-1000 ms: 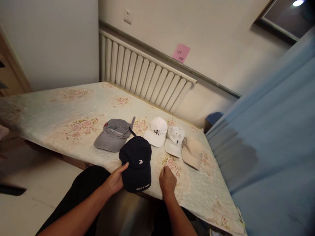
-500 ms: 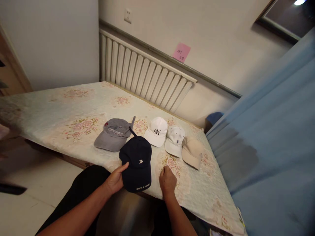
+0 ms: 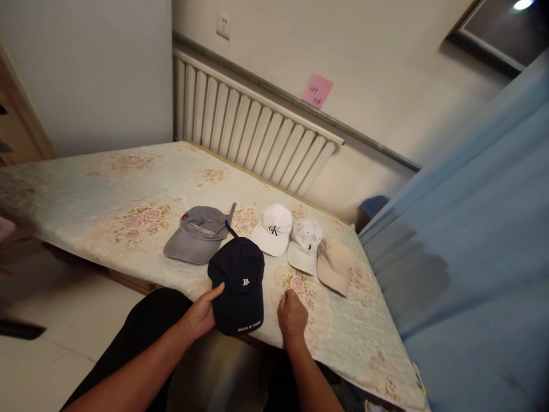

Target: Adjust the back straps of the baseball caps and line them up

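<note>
A navy cap [image 3: 238, 283] with a white logo lies at the near edge of the flowered mattress [image 3: 128, 194]. My left hand [image 3: 201, 313] grips the left side of its brim, thumb on top. To the right of the cap, my right hand [image 3: 292, 313] rests on the mattress with fingers curled under and nothing visible in them. Behind the navy cap lie a grey cap [image 3: 195, 234], a white cap with black letters [image 3: 273, 229], a second white cap [image 3: 304, 245] and a beige cap [image 3: 334, 264] in a row.
A white radiator [image 3: 253, 129] runs along the wall behind the mattress, with a pink note [image 3: 316, 91] above it. A blue curtain [image 3: 472, 257] hangs at the right. Pale floor [image 3: 55, 343] lies to the left of my dark-clothed legs.
</note>
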Motion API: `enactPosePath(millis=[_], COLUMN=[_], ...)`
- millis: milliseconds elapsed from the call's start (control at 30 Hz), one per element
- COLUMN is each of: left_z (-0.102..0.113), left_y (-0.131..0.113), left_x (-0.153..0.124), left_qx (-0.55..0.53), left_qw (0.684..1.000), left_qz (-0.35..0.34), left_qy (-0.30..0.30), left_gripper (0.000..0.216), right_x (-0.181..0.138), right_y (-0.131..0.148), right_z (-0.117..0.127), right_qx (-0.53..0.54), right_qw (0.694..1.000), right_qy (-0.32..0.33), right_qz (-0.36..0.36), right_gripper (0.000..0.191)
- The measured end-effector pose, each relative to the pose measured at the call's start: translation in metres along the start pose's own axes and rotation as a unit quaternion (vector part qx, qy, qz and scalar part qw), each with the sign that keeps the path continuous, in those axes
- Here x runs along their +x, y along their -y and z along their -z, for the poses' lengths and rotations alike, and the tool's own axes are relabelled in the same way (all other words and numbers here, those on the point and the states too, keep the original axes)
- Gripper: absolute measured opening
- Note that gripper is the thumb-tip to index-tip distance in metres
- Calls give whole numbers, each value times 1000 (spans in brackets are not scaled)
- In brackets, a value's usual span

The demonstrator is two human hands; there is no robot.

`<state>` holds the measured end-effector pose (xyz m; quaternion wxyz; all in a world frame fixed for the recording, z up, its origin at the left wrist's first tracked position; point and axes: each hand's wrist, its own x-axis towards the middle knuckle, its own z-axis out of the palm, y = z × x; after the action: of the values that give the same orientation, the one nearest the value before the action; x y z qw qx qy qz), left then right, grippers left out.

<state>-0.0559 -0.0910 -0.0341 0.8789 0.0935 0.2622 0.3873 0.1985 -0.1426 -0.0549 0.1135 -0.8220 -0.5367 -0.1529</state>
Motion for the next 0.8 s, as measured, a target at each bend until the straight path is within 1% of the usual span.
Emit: enactPosePath(millis=[367,567,800], left_z=[1,1,-8], left_y=[1,1,-1], left_x=[-1,-1,-6], left_qx=[3,4,12], left_qw=[1000,1000,1000], left_qz=[-1,3,8], left_qy=[14,10,7], left_gripper=[72,71,67], right_x=[0,-1,0], right_y=[1,0,0], right_z=[1,0,1], right_qx=[3,2,4], right_qw=[1000,1000,1000], right_qy=[-1,-2,2], right_qz=[-1,-1,0], right_gripper=[19,19,19])
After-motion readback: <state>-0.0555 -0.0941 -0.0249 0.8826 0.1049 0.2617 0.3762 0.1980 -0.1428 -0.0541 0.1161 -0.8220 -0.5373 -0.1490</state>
